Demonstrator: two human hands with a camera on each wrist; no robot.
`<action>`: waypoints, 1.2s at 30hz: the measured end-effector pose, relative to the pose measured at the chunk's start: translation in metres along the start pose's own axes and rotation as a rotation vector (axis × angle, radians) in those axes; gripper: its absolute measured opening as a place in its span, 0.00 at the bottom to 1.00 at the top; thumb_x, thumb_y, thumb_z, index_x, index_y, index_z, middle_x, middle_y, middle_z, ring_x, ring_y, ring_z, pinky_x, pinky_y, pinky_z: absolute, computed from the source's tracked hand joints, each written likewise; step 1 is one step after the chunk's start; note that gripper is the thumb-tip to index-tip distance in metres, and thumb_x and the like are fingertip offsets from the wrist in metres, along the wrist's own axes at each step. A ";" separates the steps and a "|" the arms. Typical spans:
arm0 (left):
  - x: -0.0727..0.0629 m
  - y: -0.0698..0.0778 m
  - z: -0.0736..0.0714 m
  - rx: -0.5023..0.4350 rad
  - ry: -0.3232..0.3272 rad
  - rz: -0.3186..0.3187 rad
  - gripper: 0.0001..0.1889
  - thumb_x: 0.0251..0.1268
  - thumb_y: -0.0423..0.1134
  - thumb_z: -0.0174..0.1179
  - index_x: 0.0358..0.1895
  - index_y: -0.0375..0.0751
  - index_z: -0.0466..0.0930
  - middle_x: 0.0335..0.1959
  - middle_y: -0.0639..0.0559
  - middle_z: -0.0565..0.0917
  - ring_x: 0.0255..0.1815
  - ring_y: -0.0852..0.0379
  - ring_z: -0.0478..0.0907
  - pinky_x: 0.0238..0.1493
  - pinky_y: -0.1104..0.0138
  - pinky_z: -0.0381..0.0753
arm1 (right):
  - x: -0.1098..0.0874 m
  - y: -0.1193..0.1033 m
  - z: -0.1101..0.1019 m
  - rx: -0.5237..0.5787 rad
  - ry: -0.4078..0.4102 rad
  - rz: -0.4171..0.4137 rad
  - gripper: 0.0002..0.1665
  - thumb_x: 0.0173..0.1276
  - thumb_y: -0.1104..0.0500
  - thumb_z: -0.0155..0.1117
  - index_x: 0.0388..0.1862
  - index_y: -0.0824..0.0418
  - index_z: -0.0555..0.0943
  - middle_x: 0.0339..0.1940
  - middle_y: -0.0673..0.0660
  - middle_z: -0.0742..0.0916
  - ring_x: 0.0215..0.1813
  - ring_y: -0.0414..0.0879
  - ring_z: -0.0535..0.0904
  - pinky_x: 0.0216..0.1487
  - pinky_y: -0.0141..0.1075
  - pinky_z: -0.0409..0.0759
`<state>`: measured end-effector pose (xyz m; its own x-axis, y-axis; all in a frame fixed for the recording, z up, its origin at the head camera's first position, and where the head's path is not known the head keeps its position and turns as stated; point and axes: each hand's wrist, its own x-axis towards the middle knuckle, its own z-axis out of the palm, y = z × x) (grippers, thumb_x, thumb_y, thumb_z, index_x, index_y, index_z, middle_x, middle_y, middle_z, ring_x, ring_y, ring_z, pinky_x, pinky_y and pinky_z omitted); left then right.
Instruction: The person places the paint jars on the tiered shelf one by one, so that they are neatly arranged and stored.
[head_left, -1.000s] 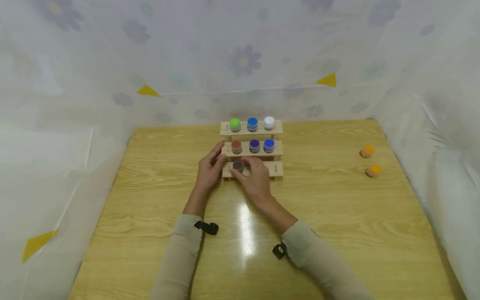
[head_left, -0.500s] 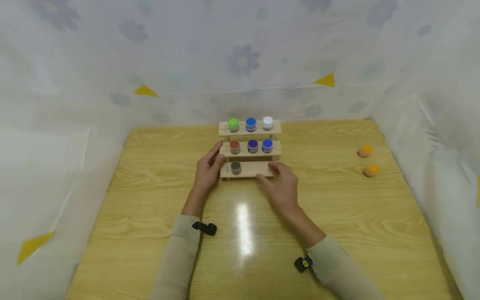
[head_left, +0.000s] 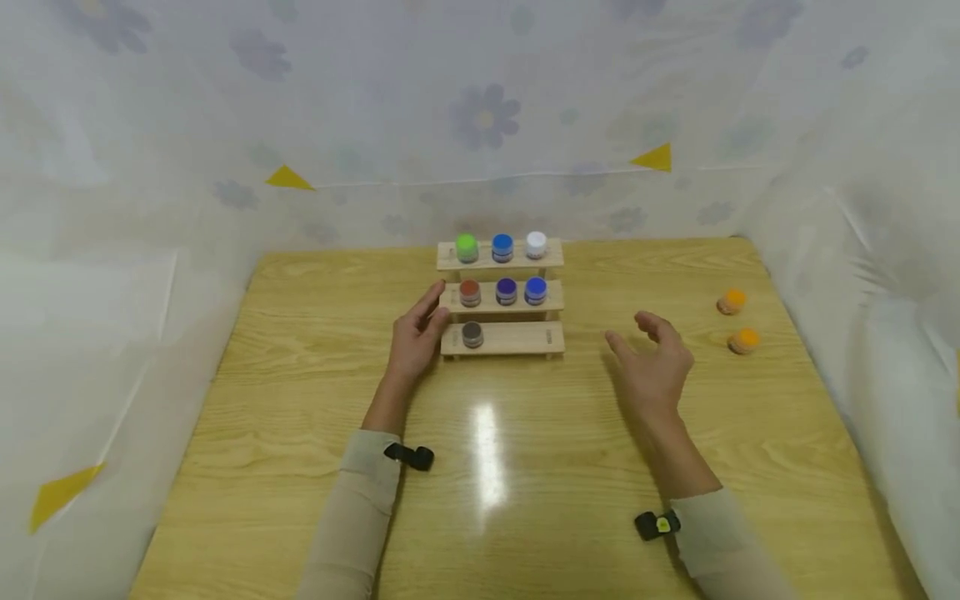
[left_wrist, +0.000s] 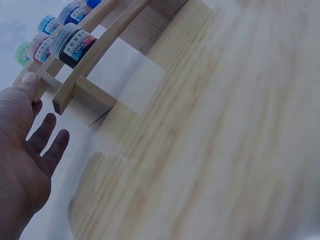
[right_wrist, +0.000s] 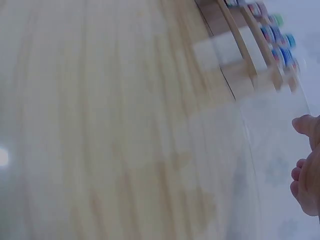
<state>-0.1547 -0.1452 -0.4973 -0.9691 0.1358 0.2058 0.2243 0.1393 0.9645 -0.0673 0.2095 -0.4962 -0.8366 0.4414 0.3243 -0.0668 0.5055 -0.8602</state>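
A three-tier wooden rack (head_left: pixel 517 340) stands on the table. My left hand (head_left: pixel 415 342) rests against the left end of its shelves; in the left wrist view the thumb (left_wrist: pixel 30 82) touches a shelf end and the other fingers hang loose. On the lowest shelf sits a dark-lidded paint jar (head_left: pixel 472 335). Red (head_left: pixel 469 292), purple (head_left: pixel 506 291) and blue (head_left: pixel 536 290) jars line the middle shelf; green (head_left: pixel 467 247), blue (head_left: pixel 502 247) and white (head_left: pixel 536 245) ones occupy the top. My right hand (head_left: pixel 654 367) hovers right of the rack, holding nothing, thumb and fingers apart.
Two orange-lidded jars (head_left: pixel 732 302) lie near the right side of the wooden table (head_left: pixel 337 308), beyond my right hand. A pale flowered sheet (head_left: pixel 375 125) rises behind the table and along both sides.
My right hand has let go of the dark-lidded jar on the lowest shelf and moved right, away from the rack. My left hand has stayed at the rack's left end.
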 end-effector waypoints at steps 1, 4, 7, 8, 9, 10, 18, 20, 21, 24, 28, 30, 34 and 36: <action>0.000 0.000 0.000 0.000 0.001 0.001 0.26 0.81 0.31 0.59 0.77 0.35 0.70 0.79 0.40 0.69 0.80 0.42 0.66 0.79 0.55 0.69 | 0.002 0.004 -0.007 0.000 0.016 0.034 0.32 0.65 0.57 0.82 0.63 0.71 0.82 0.61 0.66 0.87 0.64 0.61 0.80 0.68 0.58 0.79; -0.001 -0.001 0.001 0.003 0.004 0.010 0.26 0.81 0.30 0.58 0.77 0.35 0.70 0.79 0.39 0.69 0.80 0.42 0.67 0.78 0.54 0.70 | 0.007 0.015 -0.029 -0.005 0.076 0.133 0.32 0.66 0.56 0.81 0.64 0.69 0.82 0.62 0.64 0.86 0.64 0.57 0.80 0.69 0.52 0.79; -0.001 -0.002 0.002 0.006 0.004 0.019 0.26 0.81 0.29 0.58 0.77 0.34 0.70 0.79 0.39 0.70 0.79 0.41 0.68 0.78 0.54 0.71 | 0.013 0.027 -0.051 -0.037 0.169 0.204 0.30 0.65 0.56 0.82 0.62 0.66 0.84 0.59 0.61 0.87 0.61 0.51 0.80 0.65 0.41 0.80; -0.001 -0.002 0.002 0.005 0.000 0.020 0.26 0.81 0.29 0.58 0.77 0.34 0.70 0.79 0.39 0.69 0.79 0.41 0.68 0.78 0.53 0.71 | 0.014 0.032 -0.059 -0.049 0.202 0.216 0.29 0.64 0.57 0.82 0.61 0.66 0.84 0.58 0.60 0.88 0.59 0.50 0.80 0.64 0.39 0.80; -0.002 -0.002 0.002 0.002 -0.002 0.018 0.26 0.81 0.30 0.58 0.77 0.34 0.69 0.79 0.40 0.69 0.79 0.41 0.67 0.78 0.53 0.71 | 0.017 0.036 -0.066 -0.057 0.239 0.234 0.28 0.64 0.57 0.82 0.60 0.65 0.85 0.56 0.59 0.88 0.58 0.49 0.80 0.63 0.36 0.80; -0.002 -0.002 0.002 0.004 -0.005 0.017 0.26 0.81 0.30 0.58 0.78 0.34 0.69 0.79 0.40 0.69 0.80 0.41 0.67 0.78 0.53 0.71 | 0.019 0.041 -0.074 -0.069 0.273 0.252 0.27 0.63 0.57 0.82 0.59 0.64 0.86 0.54 0.57 0.88 0.57 0.47 0.80 0.62 0.34 0.79; -0.001 0.000 0.000 0.017 0.004 0.026 0.25 0.81 0.30 0.58 0.78 0.36 0.70 0.79 0.40 0.70 0.79 0.42 0.68 0.77 0.51 0.71 | 0.046 0.073 -0.126 -0.110 0.318 0.365 0.25 0.71 0.55 0.74 0.65 0.58 0.84 0.60 0.52 0.86 0.61 0.41 0.77 0.68 0.32 0.74; -0.002 0.001 0.000 0.013 0.000 0.030 0.25 0.81 0.30 0.58 0.77 0.35 0.70 0.79 0.39 0.69 0.79 0.41 0.68 0.77 0.51 0.72 | 0.050 0.080 -0.137 -0.121 0.202 0.398 0.31 0.73 0.51 0.73 0.72 0.57 0.80 0.68 0.53 0.83 0.68 0.43 0.75 0.74 0.33 0.72; -0.002 0.002 0.000 0.014 -0.005 0.032 0.25 0.81 0.30 0.58 0.77 0.34 0.70 0.79 0.38 0.69 0.79 0.41 0.68 0.77 0.51 0.72 | 0.051 0.085 -0.142 -0.135 0.141 0.397 0.34 0.73 0.50 0.73 0.75 0.57 0.78 0.72 0.54 0.81 0.71 0.45 0.74 0.76 0.33 0.71; -0.001 0.003 -0.001 0.012 -0.009 0.035 0.26 0.81 0.29 0.58 0.77 0.33 0.69 0.79 0.38 0.70 0.79 0.41 0.68 0.76 0.51 0.72 | 0.059 0.095 -0.148 -0.131 0.005 0.405 0.40 0.71 0.49 0.76 0.78 0.56 0.75 0.76 0.55 0.79 0.74 0.46 0.74 0.75 0.31 0.73; -0.001 0.001 0.000 0.009 -0.006 0.027 0.26 0.81 0.30 0.58 0.77 0.33 0.69 0.79 0.40 0.70 0.79 0.42 0.68 0.77 0.52 0.71 | 0.065 0.102 -0.146 -0.111 -0.025 0.406 0.37 0.68 0.52 0.78 0.73 0.61 0.79 0.63 0.52 0.86 0.56 0.35 0.82 0.57 0.18 0.79; -0.001 0.000 0.000 0.005 -0.007 0.021 0.26 0.81 0.30 0.58 0.77 0.34 0.69 0.79 0.41 0.69 0.80 0.43 0.67 0.78 0.53 0.70 | 0.065 0.104 -0.145 -0.095 -0.037 0.401 0.35 0.68 0.54 0.78 0.71 0.64 0.80 0.55 0.46 0.86 0.49 0.29 0.82 0.50 0.14 0.79; -0.002 0.000 0.000 0.002 -0.011 0.015 0.26 0.81 0.30 0.57 0.78 0.35 0.69 0.79 0.41 0.69 0.80 0.43 0.66 0.79 0.53 0.69 | 0.063 0.108 -0.145 -0.054 -0.064 0.374 0.33 0.69 0.57 0.77 0.70 0.68 0.80 0.47 0.39 0.84 0.43 0.25 0.82 0.47 0.15 0.80; -0.001 0.001 0.000 0.004 -0.008 0.014 0.26 0.81 0.29 0.57 0.78 0.35 0.69 0.80 0.41 0.69 0.80 0.42 0.67 0.79 0.53 0.69 | 0.063 0.109 -0.143 -0.049 -0.055 0.358 0.32 0.69 0.59 0.77 0.68 0.69 0.81 0.46 0.39 0.85 0.42 0.25 0.83 0.46 0.15 0.81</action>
<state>-0.1531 -0.1452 -0.4972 -0.9649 0.1461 0.2182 0.2387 0.1410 0.9608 -0.0499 0.3983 -0.5134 -0.8304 0.5569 -0.0167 0.2605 0.3616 -0.8952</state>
